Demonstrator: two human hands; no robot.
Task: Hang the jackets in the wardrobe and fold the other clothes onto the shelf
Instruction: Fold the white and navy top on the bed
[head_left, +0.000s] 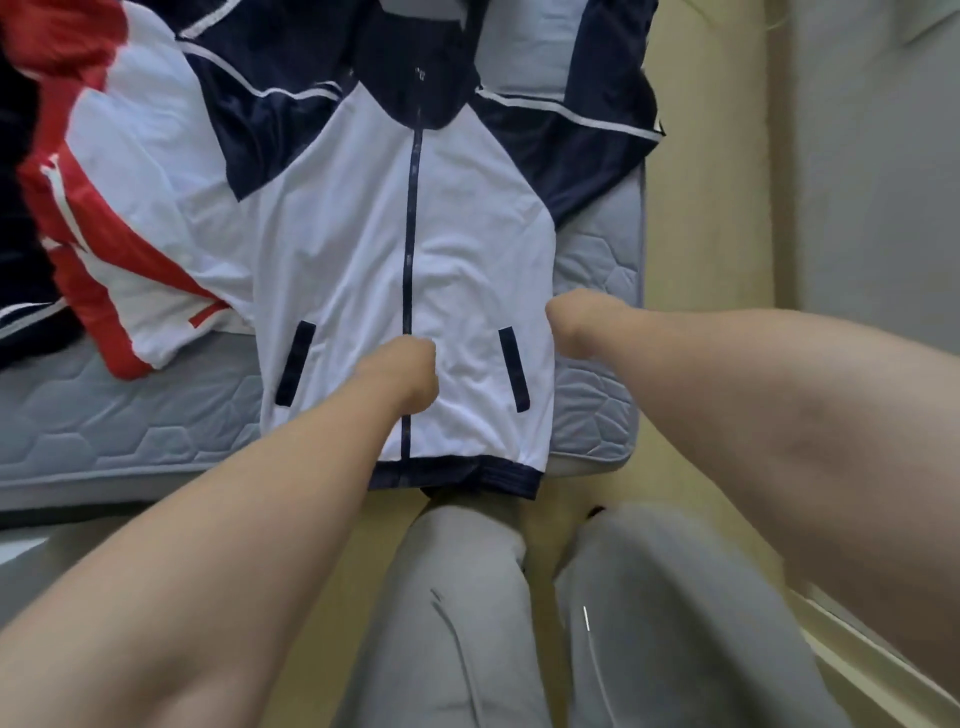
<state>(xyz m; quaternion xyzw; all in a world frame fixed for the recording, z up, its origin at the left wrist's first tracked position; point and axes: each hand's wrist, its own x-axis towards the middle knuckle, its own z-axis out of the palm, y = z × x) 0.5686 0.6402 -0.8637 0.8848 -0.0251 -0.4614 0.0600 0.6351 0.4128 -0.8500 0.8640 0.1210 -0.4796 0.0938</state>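
Observation:
A white zip jacket with navy shoulders and sleeves (363, 234) lies front up on the grey mattress (130, 415), its navy hem hanging over the near edge. My left hand (402, 376) rests on the zip line near the hem, fingers curled down into the cloth. My right hand (576, 322) sits at the jacket's right side seam beside the right pocket, its fingers curled under and hidden. Whether either hand pinches the cloth is not visible.
A red and white garment (104, 249) lies bunched at the left on the mattress, partly under the white jacket's sleeve. Dark navy cloth (15, 234) shows at the far left edge. Yellowish floor (701, 208) runs along the mattress's right side. My grey trousers (467, 623) fill the bottom.

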